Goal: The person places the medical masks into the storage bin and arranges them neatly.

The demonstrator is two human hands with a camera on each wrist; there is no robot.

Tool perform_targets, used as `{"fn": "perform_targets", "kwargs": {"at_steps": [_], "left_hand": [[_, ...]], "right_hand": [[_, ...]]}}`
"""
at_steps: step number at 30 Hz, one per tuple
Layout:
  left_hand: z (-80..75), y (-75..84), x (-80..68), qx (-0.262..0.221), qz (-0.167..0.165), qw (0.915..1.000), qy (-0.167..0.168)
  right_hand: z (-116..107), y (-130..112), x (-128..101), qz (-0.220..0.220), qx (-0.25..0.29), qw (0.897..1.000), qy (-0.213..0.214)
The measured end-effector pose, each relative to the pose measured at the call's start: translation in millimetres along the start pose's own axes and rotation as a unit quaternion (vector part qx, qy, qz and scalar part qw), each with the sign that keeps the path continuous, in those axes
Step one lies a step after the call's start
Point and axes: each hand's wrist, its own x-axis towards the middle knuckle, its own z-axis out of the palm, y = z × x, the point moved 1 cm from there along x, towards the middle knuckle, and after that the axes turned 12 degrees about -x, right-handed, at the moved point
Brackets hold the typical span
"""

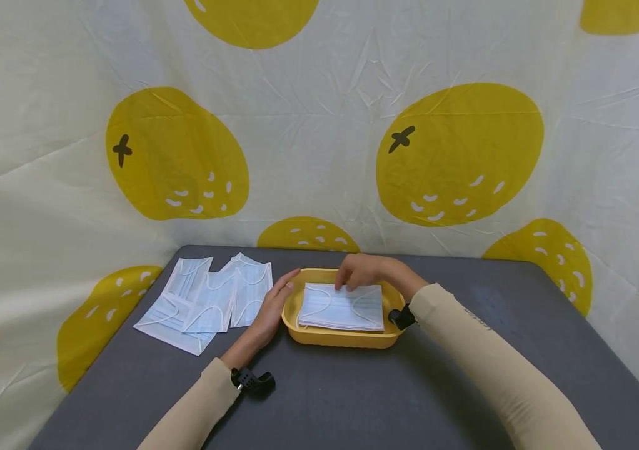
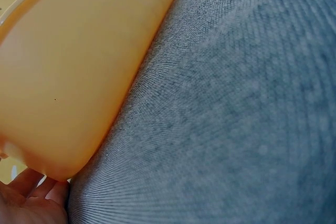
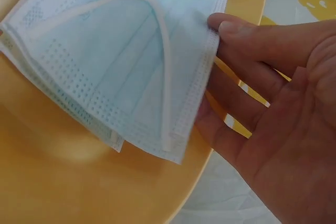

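I had my left hand (image 1: pixel 271 312) laid flat against the left side of the yellow tray (image 1: pixel 342 339), fingers straight, steadying it on the grey worktop (image 1: pixel 353 400). My right hand (image 1: pixel 372 273) reached over the far rim, its grip wide and relaxed, fingertips (image 3: pixel 231 27) touching the edge of the stack of face masks (image 1: pixel 343 307) that lay inside the tray. More loose masks (image 1: pixel 207 300) sat spread on the worktop just left of the tray.

As I judged it, the stack was the weak point: the masks lay slightly fanned, and a nudge from those fingertips could slide the top one off the pile or over the rim. An ear loop (image 3: pixel 160 56) could also snag a finger and drag a mask out. The tray itself looked light, so a push from my left hand might shift it.
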Motion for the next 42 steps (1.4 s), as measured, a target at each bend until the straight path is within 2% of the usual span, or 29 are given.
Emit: {"fn": "perform_targets", "kwargs": {"at_steps": [9,19,25,31,35,38,42], "left_hand": [[-0.3,-0.3,0.8,0.001,-0.003,1.0000,0.002],[0.7,-0.6,2.5,-0.003,-0.002,1.0000,0.002],[0.1,-3.2,2.8,-0.002,0.001,1.0000,0.003],[0.6,-3.9,2.6,0.001,0.002,1.0000,0.003],[1.0,-2.7,1.9,0.003,0.002,1.0000,0.006],[1.2,-2.4,2.0,0.003,0.003,1.0000,0.006],[1.3,-4.0,2.9,0.003,0.007,0.9999,0.007]], "right_hand": [[1,1,2,0.003,0.008,1.000,-0.011],[-1,6,-3,-0.001,0.026,1.000,0.011],[2,7,-6,-0.016,0.012,0.999,0.028],[2,11,-14,-0.031,0.017,0.998,0.053],[0,15,-25,-0.043,0.042,0.995,0.081],[0,17,-36,-0.053,0.073,0.990,0.112],[7,22,-55,-0.071,0.117,0.977,0.166]]}}
